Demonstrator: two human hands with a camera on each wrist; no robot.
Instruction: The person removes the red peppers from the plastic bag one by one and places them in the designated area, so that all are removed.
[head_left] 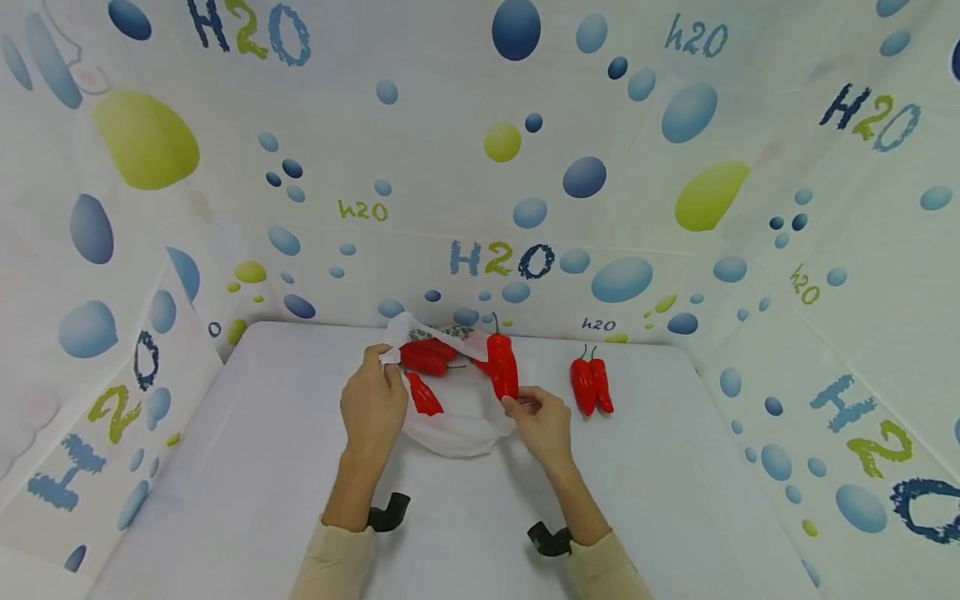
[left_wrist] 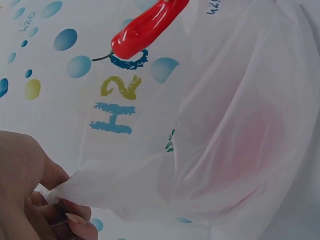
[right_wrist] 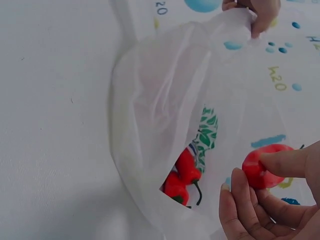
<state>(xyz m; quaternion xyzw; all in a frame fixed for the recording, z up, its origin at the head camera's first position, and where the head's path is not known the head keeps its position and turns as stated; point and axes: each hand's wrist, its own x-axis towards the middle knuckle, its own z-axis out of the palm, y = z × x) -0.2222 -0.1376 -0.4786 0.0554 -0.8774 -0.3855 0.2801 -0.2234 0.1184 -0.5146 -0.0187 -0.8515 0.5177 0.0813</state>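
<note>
A thin white plastic bag (head_left: pixel 457 433) with a green leafy print lies on the table, its mouth held up. My left hand (head_left: pixel 373 400) pinches the bag's edge at the left; the left wrist view shows the hand (left_wrist: pixel 45 195) gripping the gathered plastic. Several red peppers (right_wrist: pixel 184 175) with green stems are inside the bag. My right hand (head_left: pixel 542 421) holds one red pepper (head_left: pixel 502 367) by its lower end, stem up, at the right side of the bag's mouth. In the right wrist view, thumb and fingers pinch this pepper (right_wrist: pixel 267 165).
Two more red peppers (head_left: pixel 590 383) lie side by side on the white table (head_left: pixel 675 492), right of the bag. A white curtain (head_left: pixel 465 150) printed with blue and green drops surrounds the table at the back and sides.
</note>
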